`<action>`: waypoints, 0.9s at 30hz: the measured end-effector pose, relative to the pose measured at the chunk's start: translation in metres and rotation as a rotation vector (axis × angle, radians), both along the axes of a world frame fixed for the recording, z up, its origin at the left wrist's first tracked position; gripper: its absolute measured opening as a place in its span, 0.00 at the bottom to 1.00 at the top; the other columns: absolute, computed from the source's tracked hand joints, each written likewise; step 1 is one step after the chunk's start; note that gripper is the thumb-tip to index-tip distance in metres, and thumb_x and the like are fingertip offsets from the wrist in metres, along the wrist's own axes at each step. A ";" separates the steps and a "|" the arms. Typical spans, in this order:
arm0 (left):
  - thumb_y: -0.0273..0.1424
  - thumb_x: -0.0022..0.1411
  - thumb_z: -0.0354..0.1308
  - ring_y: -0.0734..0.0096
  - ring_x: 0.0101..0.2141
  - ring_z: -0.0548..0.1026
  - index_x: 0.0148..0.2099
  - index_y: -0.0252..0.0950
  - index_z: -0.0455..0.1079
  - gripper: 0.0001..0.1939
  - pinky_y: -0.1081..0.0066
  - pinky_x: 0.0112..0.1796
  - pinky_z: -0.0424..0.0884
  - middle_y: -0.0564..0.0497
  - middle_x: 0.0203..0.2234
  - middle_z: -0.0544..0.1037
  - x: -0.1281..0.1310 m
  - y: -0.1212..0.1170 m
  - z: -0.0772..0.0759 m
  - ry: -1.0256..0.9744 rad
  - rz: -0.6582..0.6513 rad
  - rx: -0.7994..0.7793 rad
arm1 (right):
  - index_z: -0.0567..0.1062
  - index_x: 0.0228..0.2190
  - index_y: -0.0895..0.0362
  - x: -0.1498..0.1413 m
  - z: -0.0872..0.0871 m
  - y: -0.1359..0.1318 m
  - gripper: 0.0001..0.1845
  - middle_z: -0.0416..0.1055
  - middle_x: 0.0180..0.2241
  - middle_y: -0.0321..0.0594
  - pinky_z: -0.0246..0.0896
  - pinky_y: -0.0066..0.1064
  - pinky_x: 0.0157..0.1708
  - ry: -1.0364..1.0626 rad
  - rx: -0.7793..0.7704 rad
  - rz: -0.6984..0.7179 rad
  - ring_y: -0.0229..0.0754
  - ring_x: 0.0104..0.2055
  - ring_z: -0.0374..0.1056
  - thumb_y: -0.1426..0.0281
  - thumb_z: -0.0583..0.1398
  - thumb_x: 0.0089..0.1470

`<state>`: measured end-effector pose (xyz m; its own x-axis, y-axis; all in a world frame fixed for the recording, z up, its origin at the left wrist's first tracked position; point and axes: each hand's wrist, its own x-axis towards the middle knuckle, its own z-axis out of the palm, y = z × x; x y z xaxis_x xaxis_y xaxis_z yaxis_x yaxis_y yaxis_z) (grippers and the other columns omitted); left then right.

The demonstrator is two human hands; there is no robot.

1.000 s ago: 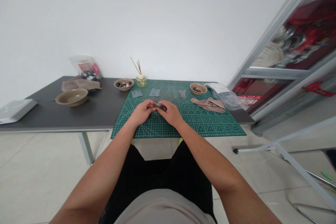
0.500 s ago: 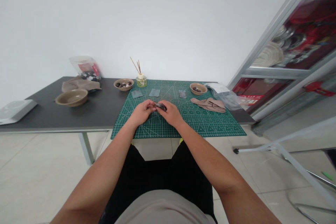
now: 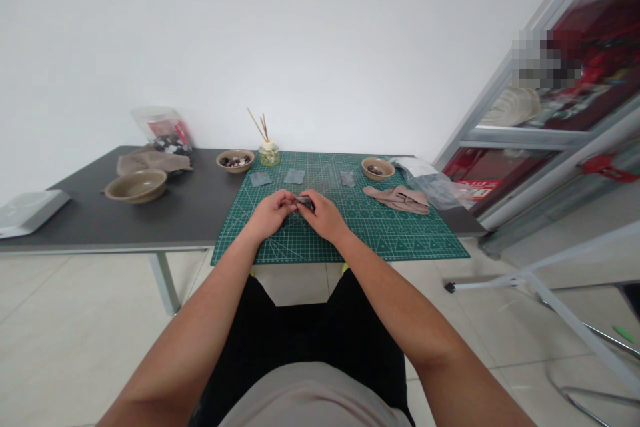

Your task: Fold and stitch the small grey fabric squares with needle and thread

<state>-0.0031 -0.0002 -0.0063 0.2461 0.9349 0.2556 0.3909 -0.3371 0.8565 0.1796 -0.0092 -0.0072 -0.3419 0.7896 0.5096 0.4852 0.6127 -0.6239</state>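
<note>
Where a long dark surface (image 3: 200, 213) carries a green mat (image 3: 400, 240) with white lines, two bare arms stretch forward, bent inward so the hands meet low over the mat. The left hand (image 3: 274, 215) and the right hand (image 3: 325, 215) both pinch one little thing (image 3: 305, 203) between their fingers. It is dark gray and a bit shiny, right in the middle between them. Fingers hide part of it, and it is too small to tell what is inside.
</note>
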 end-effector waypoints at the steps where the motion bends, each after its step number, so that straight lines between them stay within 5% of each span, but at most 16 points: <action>1: 0.34 0.56 0.57 0.67 0.34 0.75 0.39 0.39 0.68 0.08 0.66 0.40 0.68 0.53 0.30 0.77 0.000 0.000 0.000 -0.002 0.000 0.003 | 0.70 0.42 0.55 0.000 0.000 0.000 0.10 0.72 0.39 0.41 0.59 0.32 0.41 -0.002 0.007 0.007 0.42 0.39 0.68 0.63 0.55 0.61; 27: 0.35 0.57 0.57 0.67 0.35 0.74 0.39 0.39 0.68 0.08 0.66 0.41 0.68 0.53 0.31 0.77 0.000 0.000 0.000 -0.024 -0.020 -0.013 | 0.68 0.41 0.55 0.000 0.000 0.001 0.10 0.71 0.40 0.43 0.60 0.35 0.43 -0.004 0.006 0.041 0.44 0.41 0.67 0.63 0.53 0.61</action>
